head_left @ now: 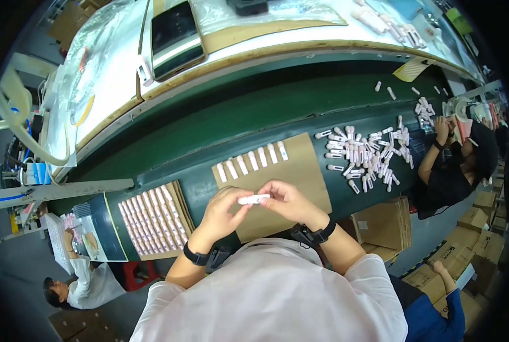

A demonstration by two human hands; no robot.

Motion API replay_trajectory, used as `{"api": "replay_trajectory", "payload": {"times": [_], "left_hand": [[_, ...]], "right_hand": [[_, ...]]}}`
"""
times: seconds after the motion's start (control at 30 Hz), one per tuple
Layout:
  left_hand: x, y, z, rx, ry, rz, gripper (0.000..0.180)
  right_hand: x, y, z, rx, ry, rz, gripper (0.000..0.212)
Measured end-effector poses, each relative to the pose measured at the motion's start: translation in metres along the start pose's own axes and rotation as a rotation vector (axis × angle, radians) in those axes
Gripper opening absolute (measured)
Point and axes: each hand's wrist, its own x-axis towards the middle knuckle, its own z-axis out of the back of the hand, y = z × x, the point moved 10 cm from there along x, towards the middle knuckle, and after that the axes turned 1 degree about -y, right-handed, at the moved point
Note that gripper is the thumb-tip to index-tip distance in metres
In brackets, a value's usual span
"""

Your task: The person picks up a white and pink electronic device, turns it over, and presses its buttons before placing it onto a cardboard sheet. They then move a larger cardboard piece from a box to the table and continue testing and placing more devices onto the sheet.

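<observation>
Between my two hands is a small pale pink tube (252, 199), lying sideways above a sheet of brown cardboard (291, 171). My left hand (223, 212) pinches its left end between thumb and fingers. At its right end, my right hand (286, 200) also grips it, fingers curled and thumb along the side. Just beyond my hands, a row of several similar tubes (253, 161) with rounded peach-coloured ends lies on the cardboard. To the right, a loose heap of such tubes (360, 154) is scattered on the green work surface (203, 199).
On the left, a stack of cardboard (180, 199) bears tidy rows of tubes (152, 219). A dark tablet (176, 40) rests on the raised shelf (115, 68) at the back. Co-workers sit at the far left (89, 282) and right (457, 165). Cardboard boxes (385, 225) stand near my right.
</observation>
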Motion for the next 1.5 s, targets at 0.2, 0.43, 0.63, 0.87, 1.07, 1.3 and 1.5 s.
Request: {"api": "replay_trajectory", "payload": {"times": [0.2, 0.43, 0.63, 0.87, 1.07, 1.3, 1.5], "left_hand": [[-0.009, -0.027, 0.002, 0.180, -0.035, -0.084, 0.024], [-0.019, -0.027, 0.002, 0.072, -0.115, 0.130, 0.023], [-0.014, -0.047, 0.001, -0.072, -0.117, 0.079, 0.024], [-0.031, -0.064, 0.020, -0.084, -0.071, -0.138, 0.028], [-0.060, -0.075, 0.045, -0.086, -0.054, -0.265, 0.029], [-0.084, -0.075, 0.063, -0.123, 0.003, -0.321, 0.026], [-0.092, -0.069, 0.073, -0.150, 0.008, -0.298, 0.023]], "right_hand": [[-0.015, 0.012, -0.001, -0.091, 0.009, 0.042, 0.014], [-0.039, 0.063, -0.012, -0.529, -0.045, 0.280, 0.018], [-0.062, 0.100, -0.024, -0.668, -0.201, 0.505, 0.025], [-0.079, 0.103, -0.063, -0.774, -0.293, 0.654, 0.030], [-0.092, 0.097, -0.106, -0.853, -0.368, 0.706, 0.029], [-0.103, 0.092, -0.145, -0.931, -0.439, 0.765, 0.030], [-0.105, 0.085, -0.159, -0.874, -0.464, 0.757, 0.030]]}}
